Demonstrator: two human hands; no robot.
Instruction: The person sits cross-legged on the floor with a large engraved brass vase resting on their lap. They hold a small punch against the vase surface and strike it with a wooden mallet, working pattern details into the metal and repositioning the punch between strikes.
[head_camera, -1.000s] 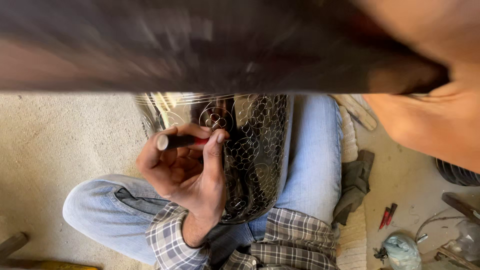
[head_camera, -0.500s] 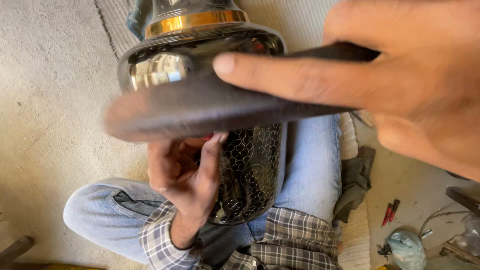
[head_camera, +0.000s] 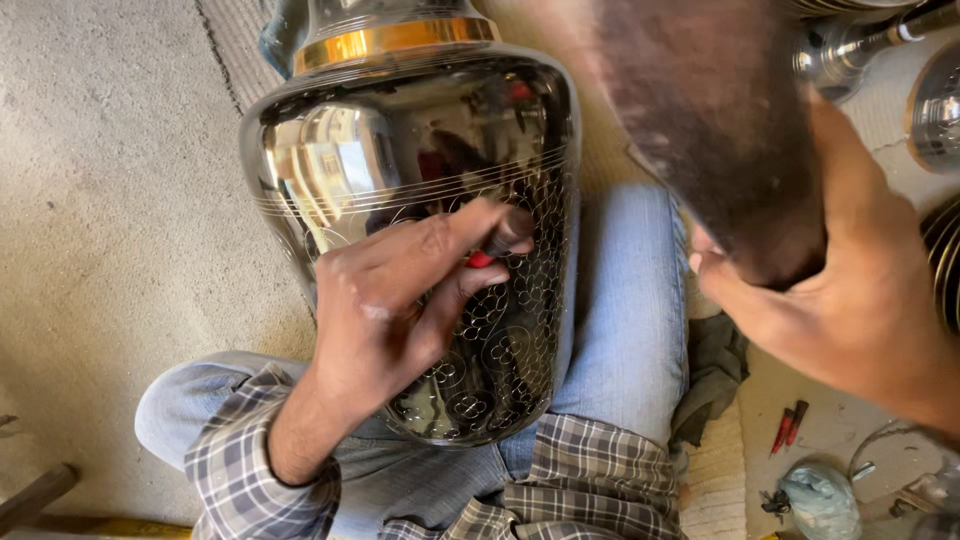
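Observation:
A large polished dark metal vase with a gold band lies across my lap, its lower half engraved with small circles. My left hand rests on the vase and pinches a short chisel-like tool with a red part, tip against the engraved surface. My right hand is raised at the right and grips a dark wooden mallet-like block, which is held above and to the right of the vase, apart from the tool.
I sit on a concrete floor in blue jeans. A dark cloth lies by my right leg. Small red tools and a pale bundle lie at lower right. More shiny metal vessels stand at upper right.
The dark block swept from across the top of the view down over the vase and is now raised at the right. My left hand has turned palm-down with the tool on the vase.

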